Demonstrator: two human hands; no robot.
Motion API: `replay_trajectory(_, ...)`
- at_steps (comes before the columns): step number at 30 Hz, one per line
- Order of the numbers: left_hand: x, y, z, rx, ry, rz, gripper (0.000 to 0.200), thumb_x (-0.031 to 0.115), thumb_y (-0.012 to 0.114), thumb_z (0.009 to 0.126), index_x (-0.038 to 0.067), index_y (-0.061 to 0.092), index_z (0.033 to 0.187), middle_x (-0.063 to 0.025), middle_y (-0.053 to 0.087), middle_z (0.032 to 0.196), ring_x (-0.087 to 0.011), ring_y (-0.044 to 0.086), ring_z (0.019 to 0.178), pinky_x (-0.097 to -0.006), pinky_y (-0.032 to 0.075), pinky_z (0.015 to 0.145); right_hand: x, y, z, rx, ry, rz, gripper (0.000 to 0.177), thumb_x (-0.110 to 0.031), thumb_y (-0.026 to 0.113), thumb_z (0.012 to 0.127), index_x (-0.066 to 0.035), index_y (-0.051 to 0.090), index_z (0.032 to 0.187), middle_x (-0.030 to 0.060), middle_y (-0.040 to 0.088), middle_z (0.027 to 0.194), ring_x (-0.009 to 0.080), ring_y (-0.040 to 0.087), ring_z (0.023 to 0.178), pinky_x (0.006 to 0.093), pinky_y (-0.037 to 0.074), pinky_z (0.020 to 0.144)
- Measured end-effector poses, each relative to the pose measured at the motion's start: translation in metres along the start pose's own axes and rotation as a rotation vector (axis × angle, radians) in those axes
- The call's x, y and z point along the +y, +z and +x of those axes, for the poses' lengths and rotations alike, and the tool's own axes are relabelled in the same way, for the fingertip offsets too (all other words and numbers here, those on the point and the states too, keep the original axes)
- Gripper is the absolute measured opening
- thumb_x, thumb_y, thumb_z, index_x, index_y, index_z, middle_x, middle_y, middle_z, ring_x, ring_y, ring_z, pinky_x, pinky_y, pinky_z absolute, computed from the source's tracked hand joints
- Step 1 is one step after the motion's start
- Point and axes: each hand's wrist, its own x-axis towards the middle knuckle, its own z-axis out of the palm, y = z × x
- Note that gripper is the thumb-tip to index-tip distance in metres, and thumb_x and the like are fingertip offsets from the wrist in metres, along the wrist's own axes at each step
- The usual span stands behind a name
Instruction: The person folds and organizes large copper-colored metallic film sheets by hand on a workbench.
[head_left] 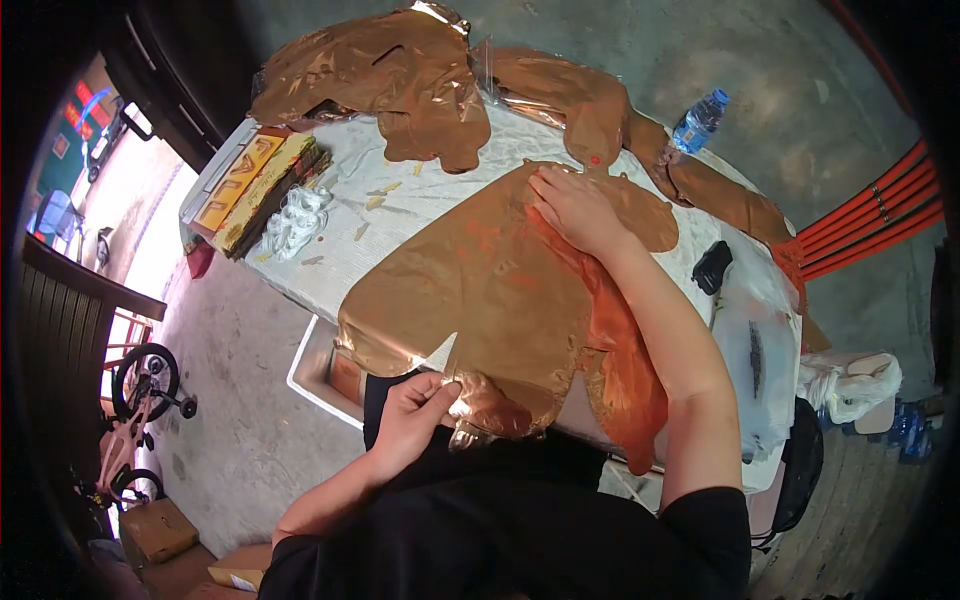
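Note:
A large flat brown foil balloon [470,280], uninflated and with an orange-red sheen along its right side, lies over the front of the table. My left hand [412,418] is closed at its near edge, thumb and fingers pinching a shiny folded corner of the foil. Toward the far end of the same balloon, my right hand [575,205] rests with fingers laid on the foil, holding nothing. More flat brown foil pieces [375,80] are heaped along the back of the table, some in clear plastic.
The table has a white cover [345,170]. On its left are stacked boxes [265,185] and a bundle of white string [295,222]. A water bottle [700,120] and a small black object [711,268] lie right. A white bin [318,370] stands below.

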Motion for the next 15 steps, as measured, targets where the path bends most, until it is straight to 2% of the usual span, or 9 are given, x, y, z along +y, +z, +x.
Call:
replay_trajectory(9,0.001,0.0,0.001,0.031,0.047,0.088,0.019,0.015,0.054,0.092,0.002,0.061,0.08,0.0048,0.056,0.069,-0.0008,0.042,0.059,-0.0188,0.033,0.054,-0.008,-0.007,0.007,0.025,0.076,0.092,0.036,-0.034,0.05,0.089,-0.011,0.053,0.116,0.0118,0.046,0.129,0.0286,0.04,0.122,0.0458,0.029,0.102)
replay_trajectory(12,0.005,0.002,0.0,0.027,0.023,0.034,0.019,0.016,0.054,0.092,0.001,0.062,0.084,0.0035,0.058,0.071,-0.0012,0.046,0.06,-0.0186,0.037,0.055,-0.014,-0.006,0.012,0.036,-0.008,0.185,0.034,-0.035,0.05,0.089,-0.012,0.055,0.114,0.0127,0.044,0.132,0.0286,0.039,0.123,0.0475,0.027,0.103)
replay_trajectory(14,0.003,0.004,0.001,0.031,0.009,-0.008,0.018,0.016,0.054,0.092,0.001,0.062,0.087,0.0025,0.06,0.074,-0.0016,0.048,0.062,-0.0186,0.039,0.056,-0.018,-0.007,0.011,0.0,0.0,0.086,0.036,-0.033,0.051,0.089,-0.012,0.054,0.117,0.015,0.044,0.13,0.0292,0.039,0.123,0.0404,0.029,0.102)
replay_trajectory(15,0.002,0.004,0.0,0.038,-0.009,-0.05,0.019,0.016,0.054,0.092,0.0,0.063,0.09,0.0015,0.061,0.076,-0.002,0.05,0.063,-0.0185,0.04,0.057,-0.016,-0.006,0.011,-0.002,-0.002,0.087,0.036,-0.033,0.051,0.089,-0.012,0.054,0.117,0.015,0.044,0.13,0.0292,0.039,0.123,0.0404,0.029,0.102)
